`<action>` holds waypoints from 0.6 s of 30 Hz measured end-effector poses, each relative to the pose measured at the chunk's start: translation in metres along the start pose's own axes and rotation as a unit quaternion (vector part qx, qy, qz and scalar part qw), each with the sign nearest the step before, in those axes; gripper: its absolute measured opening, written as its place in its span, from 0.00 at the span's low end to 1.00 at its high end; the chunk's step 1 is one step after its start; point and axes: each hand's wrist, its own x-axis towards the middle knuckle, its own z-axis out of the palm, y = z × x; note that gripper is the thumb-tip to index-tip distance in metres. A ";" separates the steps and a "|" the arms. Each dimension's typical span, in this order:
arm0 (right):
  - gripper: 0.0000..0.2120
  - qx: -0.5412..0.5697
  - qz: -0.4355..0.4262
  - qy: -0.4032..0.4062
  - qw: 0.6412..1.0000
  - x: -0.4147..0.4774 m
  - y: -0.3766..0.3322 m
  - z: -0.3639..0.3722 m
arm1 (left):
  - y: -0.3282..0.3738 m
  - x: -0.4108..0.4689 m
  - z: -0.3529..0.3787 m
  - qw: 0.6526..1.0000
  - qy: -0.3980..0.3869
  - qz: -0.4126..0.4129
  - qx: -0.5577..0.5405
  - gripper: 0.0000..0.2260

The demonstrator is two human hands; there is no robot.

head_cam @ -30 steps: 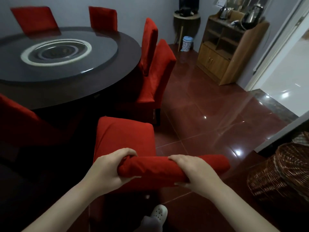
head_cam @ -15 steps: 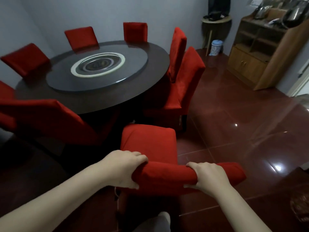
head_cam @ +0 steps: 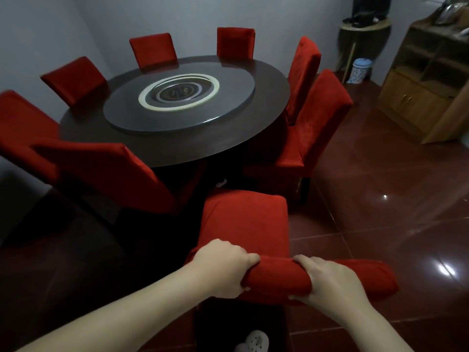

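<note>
Chair (head_cam: 243,219): red fabric cover, padded square seat, dark frame below. Only the seat and the top of the back show. The back's top edge is a thick rounded roll, nearest the camera. It stands on the floor (head_cam: 380,212) with its seat pointing at the table (head_cam: 177,153), close to the table's near edge, between two of the other chairs (head_cam: 317,123).

Left hand (head_cam: 223,268) grips the left end of the back's top, fingers curled over it and thumb underneath. Right hand (head_cam: 327,283) grips the same roll further right, fingers wrapped over, and the roll's right end sticks out past it. Both hands are closed tight on the fabric.

Table is round, dark wood, with a round glass turntable (head_cam: 177,115) in the middle and a pale ring at its centre. The other chairs, same red covers, ring the table. Floor is glossy dark red tile with light glints. Wall (head_cam: 76,26) is grey. A wooden cabinet (head_cam: 418,97) stands at right, with a small pale bin (head_cam: 361,71) left of it. A white shoe (head_cam: 253,341) shows at the bottom edge. Room is dim.
</note>
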 end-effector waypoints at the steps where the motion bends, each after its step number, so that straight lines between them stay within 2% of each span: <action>1: 0.35 0.017 -0.022 -0.012 1.000 0.002 0.000 0.000 | -0.005 -0.005 0.003 1.000 0.006 -0.006 -0.003 0.24; 4: 0.37 0.018 -0.061 -0.053 0.997 0.005 0.015 -0.008 | -0.020 -0.016 0.008 1.000 0.015 -0.015 0.001 0.26; 8: 0.38 -0.020 -0.053 -0.045 0.997 0.008 0.029 -0.012 | -0.036 -0.026 0.014 1.000 0.027 -0.010 0.002 0.26; 13: 0.45 -0.035 -0.044 -0.064 0.996 0.023 0.027 -0.013 | -0.062 -0.033 0.027 0.999 0.032 -0.005 -0.024 0.27; 16: 0.39 -0.023 -0.039 -0.044 0.998 0.023 0.030 -0.012 | -0.078 -0.046 0.042 0.997 0.033 -0.007 -0.065 0.28; 18: 0.32 -0.020 -0.056 0.010 0.998 0.030 0.018 -0.007 | -0.091 -0.056 0.055 0.995 0.038 -0.016 -0.095 0.29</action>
